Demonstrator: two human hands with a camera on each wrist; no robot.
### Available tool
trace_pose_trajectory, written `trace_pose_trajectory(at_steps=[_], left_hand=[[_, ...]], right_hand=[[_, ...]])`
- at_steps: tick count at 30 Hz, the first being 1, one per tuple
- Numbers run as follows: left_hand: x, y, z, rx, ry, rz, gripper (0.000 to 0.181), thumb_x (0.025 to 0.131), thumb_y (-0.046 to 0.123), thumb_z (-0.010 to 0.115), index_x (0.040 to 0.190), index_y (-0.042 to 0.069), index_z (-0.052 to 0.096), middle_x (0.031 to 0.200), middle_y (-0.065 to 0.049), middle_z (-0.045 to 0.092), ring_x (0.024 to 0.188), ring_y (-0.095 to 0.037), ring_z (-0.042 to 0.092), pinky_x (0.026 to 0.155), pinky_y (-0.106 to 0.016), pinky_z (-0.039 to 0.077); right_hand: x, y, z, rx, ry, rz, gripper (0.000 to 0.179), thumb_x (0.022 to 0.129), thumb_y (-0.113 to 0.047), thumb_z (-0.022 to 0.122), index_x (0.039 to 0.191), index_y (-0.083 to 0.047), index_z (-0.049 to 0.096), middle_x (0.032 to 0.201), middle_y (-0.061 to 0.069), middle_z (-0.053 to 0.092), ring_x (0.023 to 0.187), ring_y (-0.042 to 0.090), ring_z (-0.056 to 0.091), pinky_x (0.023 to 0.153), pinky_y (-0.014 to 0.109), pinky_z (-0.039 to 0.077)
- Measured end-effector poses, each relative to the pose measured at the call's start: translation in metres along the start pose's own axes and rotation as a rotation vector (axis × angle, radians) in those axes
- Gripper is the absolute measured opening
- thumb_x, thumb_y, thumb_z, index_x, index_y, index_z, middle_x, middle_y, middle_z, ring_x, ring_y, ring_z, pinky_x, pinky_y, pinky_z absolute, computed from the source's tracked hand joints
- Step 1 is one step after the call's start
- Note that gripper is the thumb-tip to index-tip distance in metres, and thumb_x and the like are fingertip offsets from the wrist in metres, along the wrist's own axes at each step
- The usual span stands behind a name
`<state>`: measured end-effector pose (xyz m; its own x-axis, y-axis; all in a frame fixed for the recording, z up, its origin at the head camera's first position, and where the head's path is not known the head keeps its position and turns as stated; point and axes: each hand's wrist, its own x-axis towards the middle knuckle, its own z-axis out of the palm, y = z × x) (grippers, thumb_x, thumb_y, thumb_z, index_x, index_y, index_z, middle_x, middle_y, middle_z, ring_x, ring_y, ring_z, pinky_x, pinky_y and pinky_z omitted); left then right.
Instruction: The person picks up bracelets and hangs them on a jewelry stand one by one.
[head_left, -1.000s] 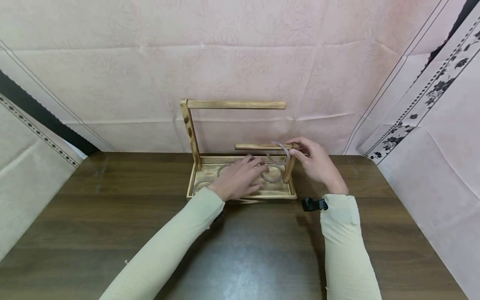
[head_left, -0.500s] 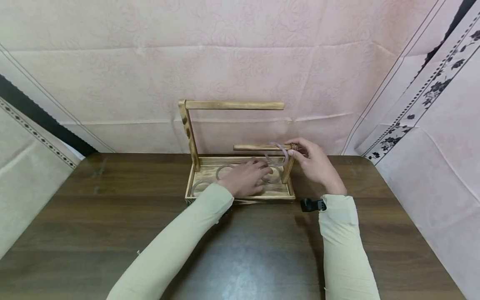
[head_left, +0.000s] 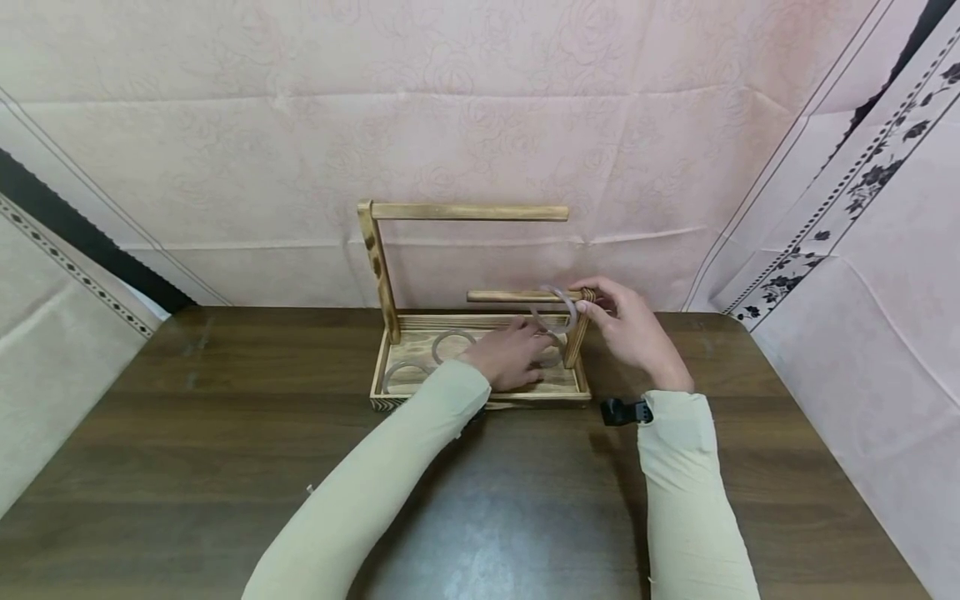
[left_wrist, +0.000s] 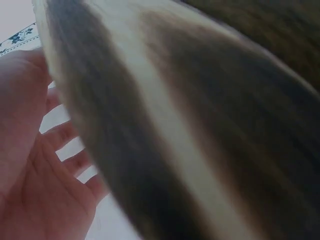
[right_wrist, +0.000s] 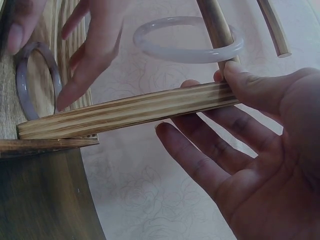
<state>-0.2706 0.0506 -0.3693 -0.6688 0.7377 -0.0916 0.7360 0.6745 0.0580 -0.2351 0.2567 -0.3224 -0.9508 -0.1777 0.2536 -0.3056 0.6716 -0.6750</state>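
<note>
A wooden bangle stand has a shallow tray point(head_left: 555, 397) as its base and two posts with rods. Its short post point(right_wrist: 135, 111) is gripped near the top by my right hand point(head_left: 636, 329), with the thumb at the lower rod point(head_left: 510, 296). Around that rod hangs a pale translucent bangle point(right_wrist: 200, 55), right beside the thumb. My left hand point(head_left: 510, 354) reaches low over the tray's right half, fingers loosely extended. In the right wrist view, its thumb and fingers stand on either side of another bangle point(right_wrist: 22, 92) in the tray.
Two more bangles lie at the tray's left, a front bangle point(head_left: 401, 364) and a back bangle point(head_left: 435, 343). The taller left post point(head_left: 382, 271) carries an upper rod point(head_left: 472, 212). Around the brown table point(head_left: 225, 433) hang pale cloths point(head_left: 465, 125).
My left hand has slid right across the tray, uncovering more of the two left bangles and covering more of the right one. My right hand keeps its hold on the short post.
</note>
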Motion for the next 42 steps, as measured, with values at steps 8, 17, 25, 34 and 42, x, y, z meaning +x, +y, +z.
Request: trace_pose_trajectory(at_steps=[8, 17, 25, 34, 42], left_hand=[[0.007, 0.004, 0.004, 0.007, -0.027, -0.030, 0.056, 0.102, 0.041, 0.059, 0.154, 0.024, 0.043, 0.166, -0.005, 0.030, 0.151, -0.031, 0.031, 0.117, -0.047, 0.044], [0.018, 0.005, 0.008, 0.024, -0.056, -0.020, 0.052, 0.106, 0.037, 0.054, 0.155, 0.027, 0.040, 0.166, -0.005, 0.029, 0.154, -0.036, 0.026, 0.120, -0.048, 0.041], [0.017, 0.005, 0.005, 0.020, -0.069, -0.007, 0.042, 0.106, 0.034, 0.053, 0.147, 0.027, 0.047, 0.164, -0.008, 0.033, 0.152, -0.038, 0.028, 0.117, -0.049, 0.044], [0.009, 0.005, -0.001, -0.089, -0.072, -0.011, 0.032, 0.105, 0.028, 0.056, 0.137, 0.029, 0.055, 0.162, -0.015, 0.033, 0.148, -0.044, 0.033, 0.106, -0.051, 0.053], [0.007, 0.005, -0.004, -0.075, -0.074, -0.013, 0.030, 0.107, 0.028, 0.054, 0.137, 0.030, 0.057, 0.161, -0.014, 0.036, 0.146, -0.041, 0.037, 0.104, -0.050, 0.054]], right_hand=[[0.000, 0.001, 0.000, 0.001, 0.003, -0.003, 0.028, 0.106, -0.019, 0.055, 0.133, -0.013, 0.062, 0.125, 0.014, 0.068, 0.120, 0.034, 0.063, 0.103, 0.052, 0.050], [0.000, 0.000, 0.000, 0.004, 0.001, -0.007, 0.028, 0.106, -0.018, 0.055, 0.133, -0.012, 0.062, 0.126, 0.014, 0.067, 0.120, 0.035, 0.063, 0.103, 0.053, 0.050], [0.001, 0.001, 0.000, 0.001, 0.000, 0.000, 0.029, 0.106, -0.019, 0.056, 0.133, -0.013, 0.062, 0.127, 0.013, 0.067, 0.121, 0.034, 0.063, 0.104, 0.052, 0.050], [0.000, 0.000, -0.001, 0.002, 0.008, 0.000, 0.028, 0.106, -0.019, 0.056, 0.133, -0.013, 0.062, 0.125, 0.014, 0.068, 0.119, 0.034, 0.064, 0.102, 0.052, 0.050], [0.001, 0.001, 0.000, 0.007, 0.003, 0.002, 0.028, 0.105, -0.019, 0.056, 0.132, -0.013, 0.062, 0.124, 0.014, 0.068, 0.120, 0.034, 0.063, 0.104, 0.052, 0.050]])
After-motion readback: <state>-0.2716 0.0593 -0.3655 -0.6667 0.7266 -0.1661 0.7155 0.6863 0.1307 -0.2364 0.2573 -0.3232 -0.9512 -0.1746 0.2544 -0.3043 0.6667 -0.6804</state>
